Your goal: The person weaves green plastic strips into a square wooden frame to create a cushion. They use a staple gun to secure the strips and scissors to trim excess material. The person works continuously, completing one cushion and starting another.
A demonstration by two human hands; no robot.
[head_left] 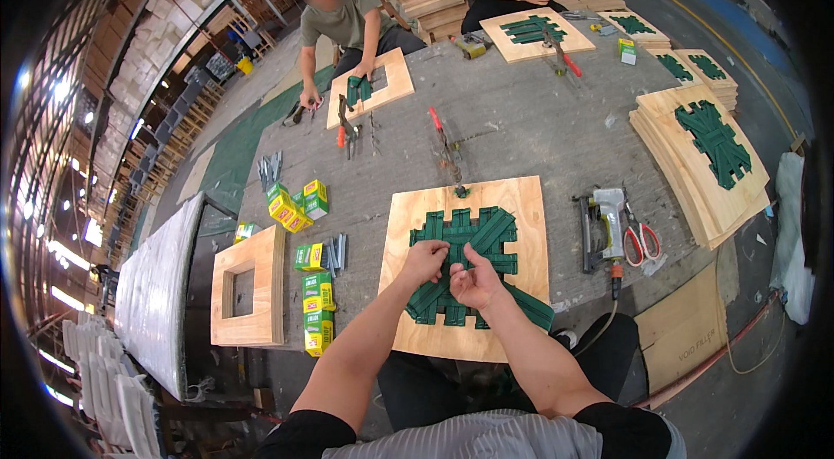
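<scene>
In front of me a square plywood panel (408, 207) lies on the table, covered in the middle by woven green webbing straps (486, 229). My left hand (426, 262) is closed in a pinch on a green webbing strap near the centre of the weave. Just to its right, my right hand (475, 279) has its fingers curled in and its thumb raised. What those fingers hold, if anything, is hidden. From under my right forearm a loose green strap end (532, 309) slants out past the panel's lower right part.
A staple gun (610, 224) and red-handled scissors (642, 244) lie to the right, near stacked strapped panels (712, 164). Left are small yellow-green boxes (318, 292), staple strips (335, 255) and framed panels (248, 285). Pliers (447, 151) lie beyond my panel. Two people work across the table.
</scene>
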